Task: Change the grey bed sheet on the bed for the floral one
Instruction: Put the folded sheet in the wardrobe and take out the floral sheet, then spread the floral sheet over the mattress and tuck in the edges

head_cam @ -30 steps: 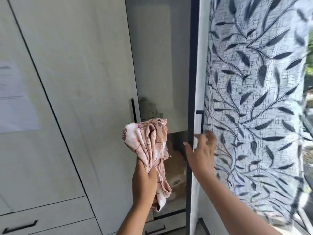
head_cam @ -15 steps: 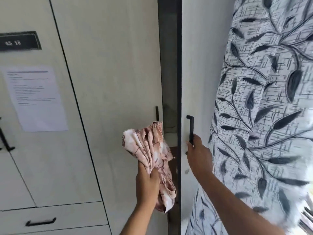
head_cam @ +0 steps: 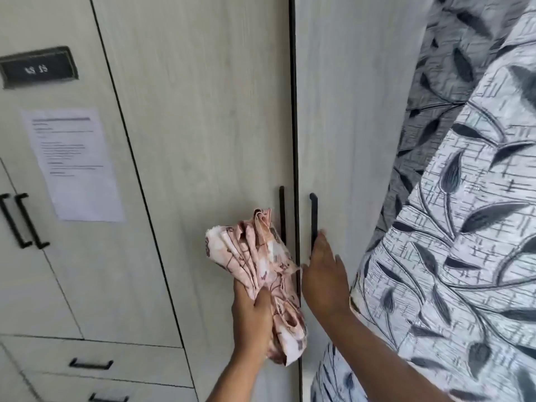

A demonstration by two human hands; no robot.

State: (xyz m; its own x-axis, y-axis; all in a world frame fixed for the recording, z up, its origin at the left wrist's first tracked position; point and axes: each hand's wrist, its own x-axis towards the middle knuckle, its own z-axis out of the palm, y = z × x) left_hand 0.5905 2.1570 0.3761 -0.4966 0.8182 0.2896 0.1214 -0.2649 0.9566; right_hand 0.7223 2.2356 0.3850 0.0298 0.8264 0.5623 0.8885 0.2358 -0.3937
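The left hand [head_cam: 252,317] grips the bunched pink floral sheet [head_cam: 255,274], the right hand [head_cam: 324,280] rests flat-fingered on the shut pale wooden wardrobe door [head_cam: 348,126]; the bed-changing itself, unseen here, presumably remains.

Pink floral sheet [head_cam: 255,274]; pale woodgrain wardrobe [head_cam: 203,111] with black handles [head_cam: 313,216]; white curtain [head_cam: 464,227] patterned with dark grey leaves.

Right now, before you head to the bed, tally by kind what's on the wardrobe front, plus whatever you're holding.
Vertical door handles: 4
Horizontal drawer handles: 2
Paper notice: 1
Dark plaque: 1
Floral sheet, gripped by left hand: 1
Total: 9
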